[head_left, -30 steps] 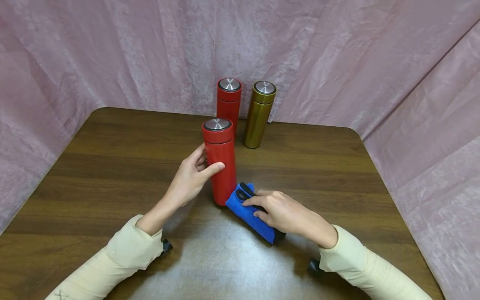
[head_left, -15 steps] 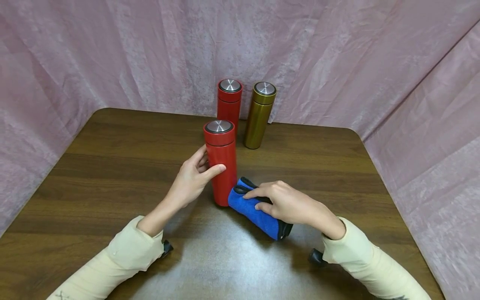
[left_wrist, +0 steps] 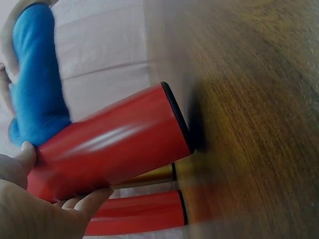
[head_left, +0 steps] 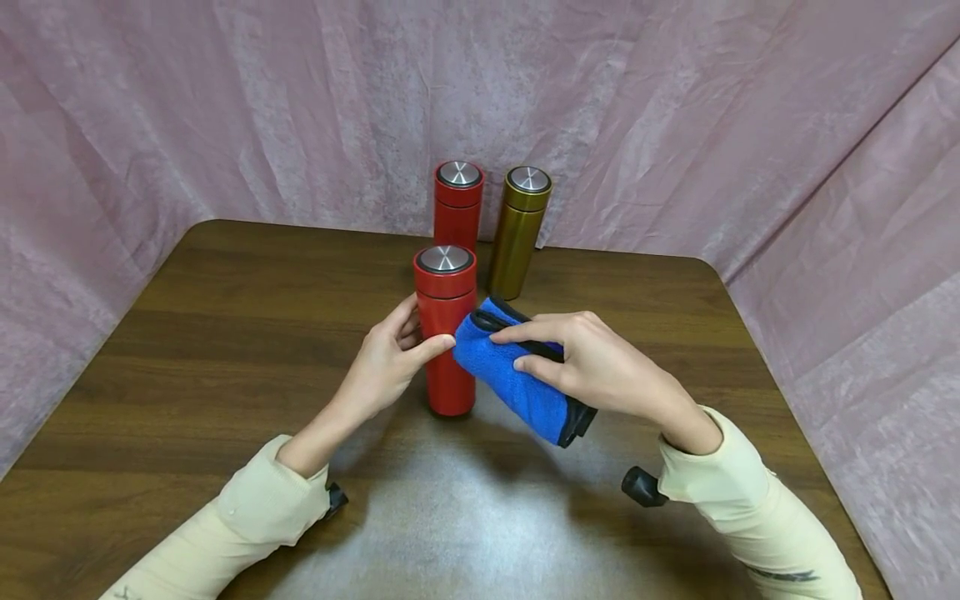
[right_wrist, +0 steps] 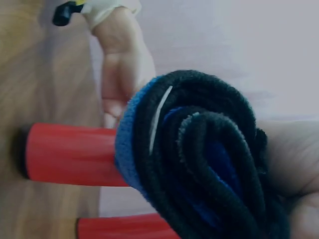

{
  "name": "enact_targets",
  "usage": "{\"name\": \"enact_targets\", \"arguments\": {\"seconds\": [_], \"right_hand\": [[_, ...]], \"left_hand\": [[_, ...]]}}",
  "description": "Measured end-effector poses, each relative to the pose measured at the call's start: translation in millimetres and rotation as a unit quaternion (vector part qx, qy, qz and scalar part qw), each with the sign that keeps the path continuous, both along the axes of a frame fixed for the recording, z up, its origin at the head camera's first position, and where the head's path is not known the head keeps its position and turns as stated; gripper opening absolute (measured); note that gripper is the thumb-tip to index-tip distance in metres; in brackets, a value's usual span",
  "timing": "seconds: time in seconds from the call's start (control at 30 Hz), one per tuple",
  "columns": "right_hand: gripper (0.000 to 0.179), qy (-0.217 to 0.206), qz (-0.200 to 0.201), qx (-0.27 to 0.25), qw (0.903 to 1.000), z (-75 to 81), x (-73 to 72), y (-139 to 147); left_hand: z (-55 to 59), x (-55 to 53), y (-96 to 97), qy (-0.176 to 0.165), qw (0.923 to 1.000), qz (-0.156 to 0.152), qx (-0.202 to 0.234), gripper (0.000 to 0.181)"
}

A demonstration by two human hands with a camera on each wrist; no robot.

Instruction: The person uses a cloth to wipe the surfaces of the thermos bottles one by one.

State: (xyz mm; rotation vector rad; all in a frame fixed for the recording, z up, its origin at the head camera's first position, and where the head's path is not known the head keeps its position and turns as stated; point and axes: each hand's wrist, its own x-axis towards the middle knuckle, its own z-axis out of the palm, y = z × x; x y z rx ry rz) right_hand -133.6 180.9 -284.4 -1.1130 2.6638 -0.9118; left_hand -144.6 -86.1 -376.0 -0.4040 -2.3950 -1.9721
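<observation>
My left hand (head_left: 384,364) grips a red thermos flask (head_left: 451,383) round its middle, thumb across the front and fingers behind. The flask stands upright, its steel-topped lid (head_left: 446,259) on. In my right hand (head_left: 611,364) is a rolled blue cloth (head_left: 510,379) with black edging, pinched between thumb and fingers. One end of the cloth lies against the flask's right side, close by my left thumb. From the left wrist, the cloth (left_wrist: 40,84) meets the red flask (left_wrist: 114,142) just above the thumb. The cloth's layered end (right_wrist: 194,154) fills much of the right wrist view.
Behind the held flask stand a second red flask (head_left: 458,218) and a gold flask (head_left: 517,242), both upright near the back edge of the wooden table (head_left: 262,333). Pink curtains (head_left: 315,108) hang behind and at the sides.
My right hand has raised the cloth along the flask's side, from near its base to about mid-height. The flask has shifted slightly right, with my left hand keeping its grip.
</observation>
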Motion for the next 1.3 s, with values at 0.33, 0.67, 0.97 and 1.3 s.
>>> {"name": "enact_targets", "arguments": {"seconds": [0.33, 0.67, 0.97, 1.3], "right_hand": [[0.038, 0.083, -0.054, -0.109, 0.9892, 19.2, -2.1, -1.7], [0.042, 0.18, -0.073, -0.245, 0.9499, 5.3, -3.5, -12.0], [0.043, 0.23, -0.046, -0.226, 0.9455, -29.6, -6.8, -25.8], [0.043, 0.214, -0.025, -0.17, 0.9616, -56.3, -6.4, -28.1]], "left_hand": [[-2.3, -0.3, 0.2, -0.008, 0.9999, 0.001, 0.016, 0.069], [-2.9, -0.5, -0.7, -0.006, 0.9999, 0.003, 0.014, 0.069], [-1.6, 0.3, -2.6, -0.007, 0.9998, 0.0, 0.017, 0.07], [-1.9, -1.9, -4.8, -0.008, 0.9995, -0.001, 0.032, 0.067]]}}
